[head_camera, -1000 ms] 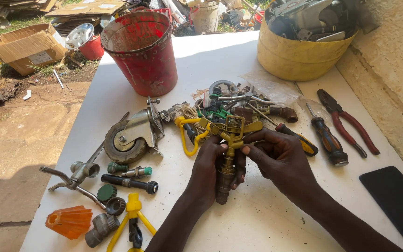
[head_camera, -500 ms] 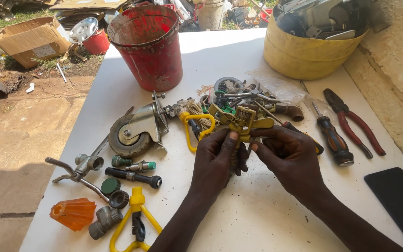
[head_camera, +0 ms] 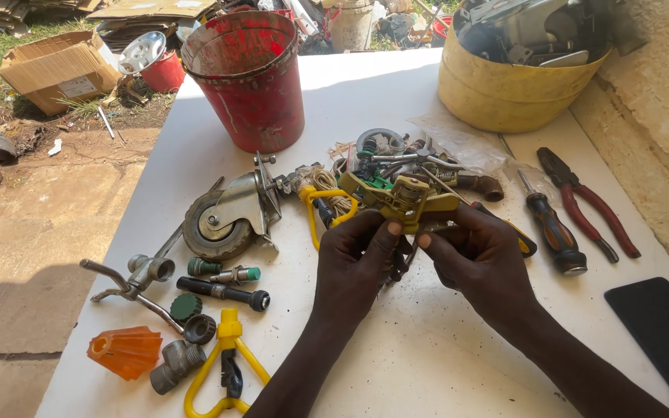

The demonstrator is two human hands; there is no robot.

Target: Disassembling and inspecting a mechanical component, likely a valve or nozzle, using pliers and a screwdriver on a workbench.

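A yellowish brass sprinkler head with a flat olive-yellow arm (head_camera: 406, 200) is being held above the white table (head_camera: 396, 93) by both hands, just in front of a tangled heap of metal fittings and wire (head_camera: 396, 159). The fingers of the left hand (head_camera: 358, 259) are being kept curled narrowly around its lower stem, with the thumb tip pressed up near the arm. The fingers of the right hand (head_camera: 478, 255) are being kept pinched on its right side, the thumb meeting the left one.

Left of the hands, a grey caster wheel in a steel bracket (head_camera: 222, 217) is lying on the table. A red-and-black-handled screwdriver (head_camera: 553, 228) and red-handled pliers (head_camera: 586, 201) are lying to the right, well apart from the hands. A red paint-stained bucket (head_camera: 249, 77) is standing behind.
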